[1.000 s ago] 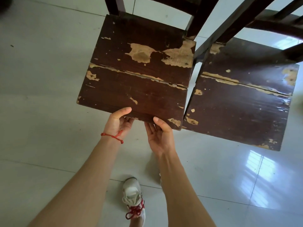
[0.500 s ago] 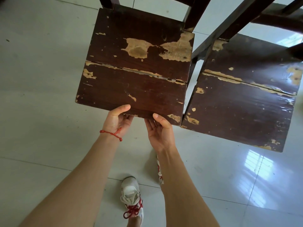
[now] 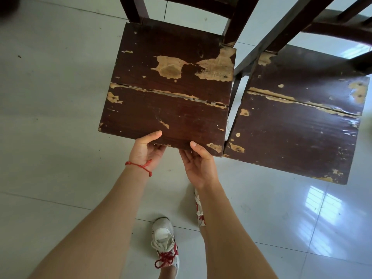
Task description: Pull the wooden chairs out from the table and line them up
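Observation:
Two dark brown wooden chairs with peeling varnish stand side by side on the tiled floor. The left chair point(image 3: 171, 93) is right in front of me. My left hand point(image 3: 146, 151) grips the front edge of its seat, thumb on top and fingers underneath. My right hand point(image 3: 198, 162) holds the same edge a little to the right, thumb on top. The right chair point(image 3: 298, 125) stands close beside it, with a narrow gap between the two seats. Both chair backs run out of the top of the view.
Glossy pale floor tiles point(image 3: 50, 117) spread to the left and below. My white shoes with red laces point(image 3: 164, 244) stand under my arms. Window light reflects on the floor at the lower right point(image 3: 320, 208).
The left chair's seat has shifted slightly in the view and now sits more level with the right chair. Both hands have kept their hold on the front edge.

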{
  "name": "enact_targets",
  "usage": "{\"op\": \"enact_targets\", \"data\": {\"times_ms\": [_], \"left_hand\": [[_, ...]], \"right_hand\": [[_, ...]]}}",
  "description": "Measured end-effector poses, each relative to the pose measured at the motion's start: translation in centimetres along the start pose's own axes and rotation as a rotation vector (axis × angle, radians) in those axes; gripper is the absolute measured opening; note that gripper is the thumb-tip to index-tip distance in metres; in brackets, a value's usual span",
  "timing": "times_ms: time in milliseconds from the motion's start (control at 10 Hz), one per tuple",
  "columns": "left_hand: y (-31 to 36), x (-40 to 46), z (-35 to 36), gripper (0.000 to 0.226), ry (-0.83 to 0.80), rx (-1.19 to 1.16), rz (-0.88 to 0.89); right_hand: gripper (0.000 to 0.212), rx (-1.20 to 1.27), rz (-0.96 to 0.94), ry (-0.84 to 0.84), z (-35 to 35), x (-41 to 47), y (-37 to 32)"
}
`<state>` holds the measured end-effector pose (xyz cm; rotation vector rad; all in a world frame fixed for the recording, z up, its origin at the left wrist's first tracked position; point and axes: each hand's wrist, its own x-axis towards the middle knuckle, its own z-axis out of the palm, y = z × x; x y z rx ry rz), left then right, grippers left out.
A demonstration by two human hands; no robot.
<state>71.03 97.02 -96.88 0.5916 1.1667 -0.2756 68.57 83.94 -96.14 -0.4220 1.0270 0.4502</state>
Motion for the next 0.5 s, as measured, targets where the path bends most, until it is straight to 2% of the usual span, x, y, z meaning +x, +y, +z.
{"op": "enact_targets", "data": {"times_ms": [200,300,400,500], "left_hand": [[-0.3,-1.4,0.3,0.025,0.011,0.11,-0.023],[-0.1,-2.8,0.3,0.043,0.065,0.292,-0.137],[0.9,-4.7,0.8,0.061,0.148,0.693,-0.253],[2.2,-6.7,1.5,0.075,0.179,0.87,-0.296]], "right_hand": [[0.028,-0.167,0.048,0.091,0.8,-0.9,0.1],[0.036,-0.293,0.12,0.165,1.6,-1.9,0.5],[0.051,-0.462,0.266,0.268,2.8,-3.3,0.8],[0.049,-0.527,0.323,0.304,4.5,-5.7,0.9]]}}
